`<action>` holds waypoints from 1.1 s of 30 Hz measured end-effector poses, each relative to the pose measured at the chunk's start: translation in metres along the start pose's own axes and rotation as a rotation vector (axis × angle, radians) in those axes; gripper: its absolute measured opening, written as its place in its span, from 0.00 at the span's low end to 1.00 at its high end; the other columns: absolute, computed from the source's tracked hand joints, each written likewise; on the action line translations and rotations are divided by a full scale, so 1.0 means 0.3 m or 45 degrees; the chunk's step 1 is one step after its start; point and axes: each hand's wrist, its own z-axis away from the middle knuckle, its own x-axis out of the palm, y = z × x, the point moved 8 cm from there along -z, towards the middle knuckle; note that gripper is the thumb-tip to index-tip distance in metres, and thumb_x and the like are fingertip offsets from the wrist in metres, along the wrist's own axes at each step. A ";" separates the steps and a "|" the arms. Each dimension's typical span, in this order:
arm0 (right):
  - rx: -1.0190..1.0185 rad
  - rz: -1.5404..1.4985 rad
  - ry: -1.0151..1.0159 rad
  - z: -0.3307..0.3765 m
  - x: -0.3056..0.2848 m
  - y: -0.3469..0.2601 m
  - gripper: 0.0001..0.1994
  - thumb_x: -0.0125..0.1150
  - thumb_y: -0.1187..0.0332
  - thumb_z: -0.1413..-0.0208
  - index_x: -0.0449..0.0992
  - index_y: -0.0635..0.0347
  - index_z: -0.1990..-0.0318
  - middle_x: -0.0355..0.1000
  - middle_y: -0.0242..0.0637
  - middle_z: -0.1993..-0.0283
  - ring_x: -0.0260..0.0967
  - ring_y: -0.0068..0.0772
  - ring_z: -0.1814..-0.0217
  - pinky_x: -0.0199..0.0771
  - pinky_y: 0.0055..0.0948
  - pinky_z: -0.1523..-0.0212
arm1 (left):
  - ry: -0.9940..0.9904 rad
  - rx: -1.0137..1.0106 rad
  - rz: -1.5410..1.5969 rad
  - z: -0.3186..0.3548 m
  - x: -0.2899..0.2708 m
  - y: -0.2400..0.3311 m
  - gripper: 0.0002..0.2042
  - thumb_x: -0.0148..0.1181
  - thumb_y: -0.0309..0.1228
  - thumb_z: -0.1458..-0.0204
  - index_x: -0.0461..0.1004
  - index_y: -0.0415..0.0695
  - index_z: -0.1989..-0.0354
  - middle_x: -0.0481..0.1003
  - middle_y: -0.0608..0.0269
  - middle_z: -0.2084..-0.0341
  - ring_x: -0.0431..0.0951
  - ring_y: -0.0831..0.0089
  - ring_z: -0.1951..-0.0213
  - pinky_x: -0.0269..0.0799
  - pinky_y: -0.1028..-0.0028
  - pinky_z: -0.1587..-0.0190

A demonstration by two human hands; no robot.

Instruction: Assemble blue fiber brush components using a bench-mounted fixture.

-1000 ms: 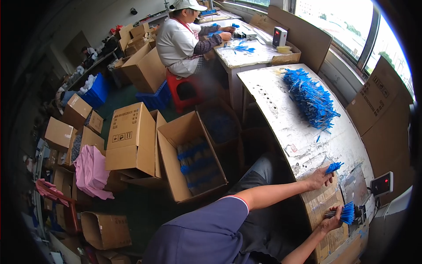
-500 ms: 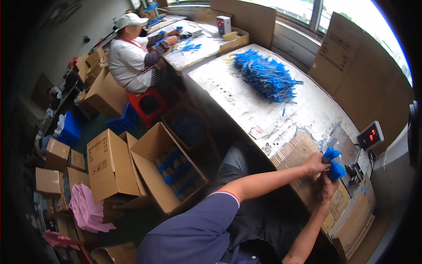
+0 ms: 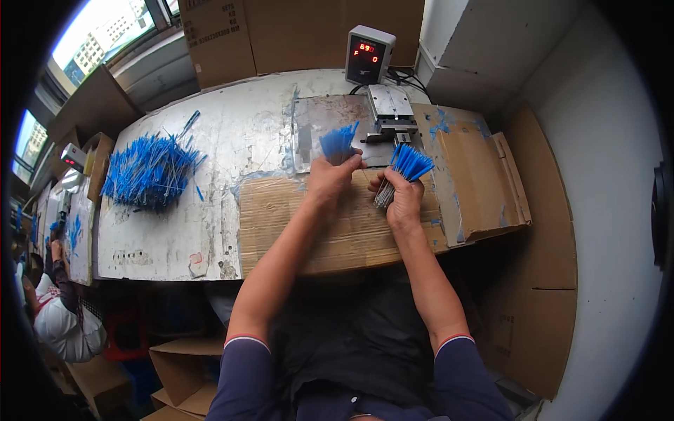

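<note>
Each hand's grip fans thin blue-tipped sticks (image 3: 409, 165) over corrugated cardboard (image 3: 351, 224).

A heap of blue-tipped sticks (image 3: 149, 170) lies far left on the worn white table (image 3: 232, 133). A grey counter box (image 3: 369, 55) with red digits stands at the back, cardboard boxes (image 3: 302, 31) behind it; a co-worker (image 3: 60, 323) sits lower left

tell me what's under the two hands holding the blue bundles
A sheet of flattened brown cardboard lies on the worn white table beneath the left hand and right hand. The table surface under the cardboard is covered.
</note>
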 end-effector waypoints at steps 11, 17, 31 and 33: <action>-0.294 -0.112 0.212 -0.077 -0.117 -0.157 0.03 0.63 0.76 0.48 0.75 0.64 0.68 0.73 0.36 0.73 0.72 0.29 0.75 0.77 0.32 0.74 | 0.524 0.408 0.225 -0.122 -0.050 0.005 0.08 0.65 0.27 0.41 0.78 0.42 0.55 0.80 0.65 0.71 0.63 0.88 0.82 0.55 0.83 0.80; -0.126 0.169 -0.046 -0.105 -0.042 -0.112 0.06 0.68 0.77 0.50 0.77 0.62 0.65 0.74 0.34 0.72 0.72 0.27 0.76 0.75 0.28 0.76 | 0.059 0.141 0.162 -0.098 0.095 -0.017 0.09 0.66 0.28 0.43 0.79 0.42 0.56 0.82 0.64 0.70 0.65 0.88 0.82 0.56 0.83 0.81; -0.104 0.473 -0.001 -0.053 -0.006 -0.098 0.09 0.70 0.82 0.55 0.77 0.65 0.66 0.74 0.34 0.73 0.71 0.25 0.79 0.67 0.23 0.83 | 0.122 0.325 0.154 -0.072 0.077 -0.039 0.09 0.65 0.28 0.42 0.78 0.36 0.57 0.81 0.64 0.67 0.79 0.78 0.65 0.74 0.76 0.60; -0.137 0.488 0.059 -0.085 -0.045 -0.113 0.08 0.69 0.83 0.56 0.77 0.66 0.67 0.75 0.35 0.74 0.70 0.25 0.81 0.66 0.23 0.84 | 0.291 0.426 -0.027 -0.080 0.021 -0.008 0.08 0.63 0.30 0.39 0.78 0.38 0.57 0.80 0.66 0.70 0.78 0.79 0.66 0.73 0.77 0.61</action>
